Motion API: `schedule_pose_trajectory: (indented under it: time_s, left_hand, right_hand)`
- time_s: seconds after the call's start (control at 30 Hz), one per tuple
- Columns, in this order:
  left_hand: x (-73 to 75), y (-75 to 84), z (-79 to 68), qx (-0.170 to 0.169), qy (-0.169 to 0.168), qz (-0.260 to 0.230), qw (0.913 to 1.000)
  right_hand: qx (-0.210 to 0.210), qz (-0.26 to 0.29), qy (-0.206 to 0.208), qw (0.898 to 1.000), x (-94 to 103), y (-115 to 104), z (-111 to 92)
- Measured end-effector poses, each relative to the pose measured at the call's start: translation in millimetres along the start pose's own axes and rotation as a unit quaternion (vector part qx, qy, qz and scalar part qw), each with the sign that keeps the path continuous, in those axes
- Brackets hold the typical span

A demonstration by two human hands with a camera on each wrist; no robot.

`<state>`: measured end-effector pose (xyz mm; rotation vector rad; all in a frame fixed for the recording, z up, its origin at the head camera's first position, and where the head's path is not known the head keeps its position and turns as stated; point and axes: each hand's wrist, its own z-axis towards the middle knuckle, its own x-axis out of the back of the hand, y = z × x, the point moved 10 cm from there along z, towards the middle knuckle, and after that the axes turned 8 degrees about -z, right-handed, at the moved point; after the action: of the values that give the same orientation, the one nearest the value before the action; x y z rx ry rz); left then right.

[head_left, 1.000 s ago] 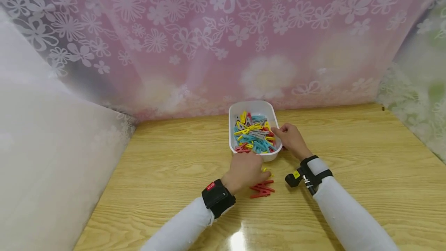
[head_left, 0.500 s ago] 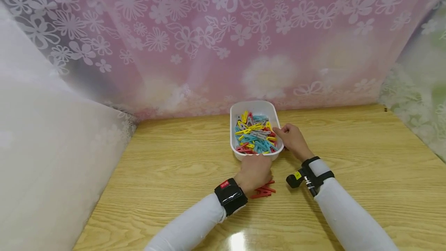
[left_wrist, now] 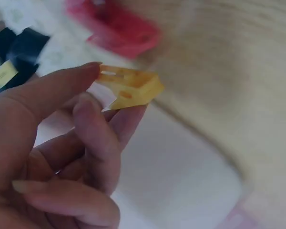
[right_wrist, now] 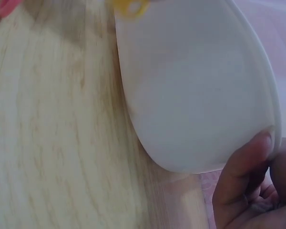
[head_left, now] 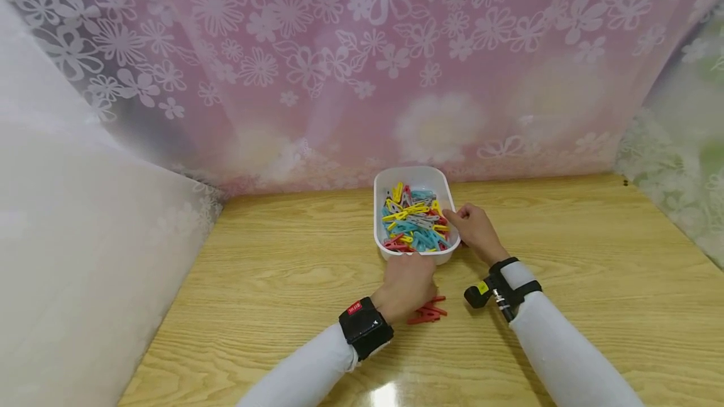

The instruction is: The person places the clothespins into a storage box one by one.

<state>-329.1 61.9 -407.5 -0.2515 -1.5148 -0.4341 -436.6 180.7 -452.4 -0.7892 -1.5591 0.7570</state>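
Observation:
In the left wrist view a yellow clothespin [left_wrist: 136,89] is pinched between the thumb and finger of my left hand [head_left: 410,282]. That hand is just in front of a white plastic bin [head_left: 443,259] and hides the clothespin in the head view. My right hand [head_left: 476,231] grips the bin's right rim, its thumb [right_wrist: 250,155] over the edge. Blue, yellow, grey and red clothespins [head_left: 415,222] lie heaped in the bin. Red clothespins [head_left: 428,317] rest on the table beside my left hand, partly covered by it.
A wood-grain table [head_left: 283,281] carries everything. Behind the bin hangs a pink flowered cloth [head_left: 317,99] down to the table's back edge. White cloth [head_left: 85,237] closes off the left side, a pale flowered one [head_left: 673,162] the right.
My left hand first moved right, over the yellow clothespin lying near the red ones, then slightly back left, now pinching it. My right hand keeps its grip on the bin.

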Motion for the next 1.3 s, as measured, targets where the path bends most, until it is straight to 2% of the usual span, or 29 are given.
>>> schedule_pose_trajectory:
  time_s: [0.23,0.3,0.47,0.57,0.67,0.83,0.93,1.1,1.23,1.3]
  left_hand:
    - [37.4,14.6,-10.0,-0.053,-0.004,0.015,0.9985]
    - [45.2,16.8,-9.7,-0.055,-0.008,0.012,0.9984]
    - [60.4,16.3,-5.4,-0.053,0.008,0.015,0.9984]
    - [67.8,13.7,4.9,-0.060,0.014,0.019,0.9979]
    - [76.9,4.9,24.3,-0.059,0.005,0.011,0.9982]
    - [91.7,-24.8,62.1,-0.018,0.011,0.001,0.9998]
    - [93.7,-38.8,76.0,0.000,0.015,-0.005,0.9999]
    - [90.8,-51.0,84.3,0.014,0.014,-0.031,0.9993]
    - [93.2,-54.9,82.6,0.006,0.048,-0.042,0.9979]
    - [95.0,-51.9,79.0,-0.014,0.068,-0.043,0.9967]
  right_hand:
    - [-0.001,-0.013,0.008,1.000,4.5,4,2]
    - [-0.003,-0.016,0.010,1.000,5.6,5,3]
    - [-0.003,-0.015,0.006,1.000,4.1,6,2]
    - [0.003,-0.012,0.005,1.000,2.6,5,1]
    - [0.011,-0.012,0.008,1.000,2.4,3,0]
    - [0.008,-0.017,0.005,1.000,0.6,3,3]
    - [0.003,-0.021,0.005,1.000,-0.2,4,5]
    - [-0.001,-0.020,0.004,1.000,-0.5,3,5]
    - [-0.002,-0.021,0.001,1.000,-0.1,3,5]
    - [-0.003,-0.025,-0.001,1.000,0.5,4,4]
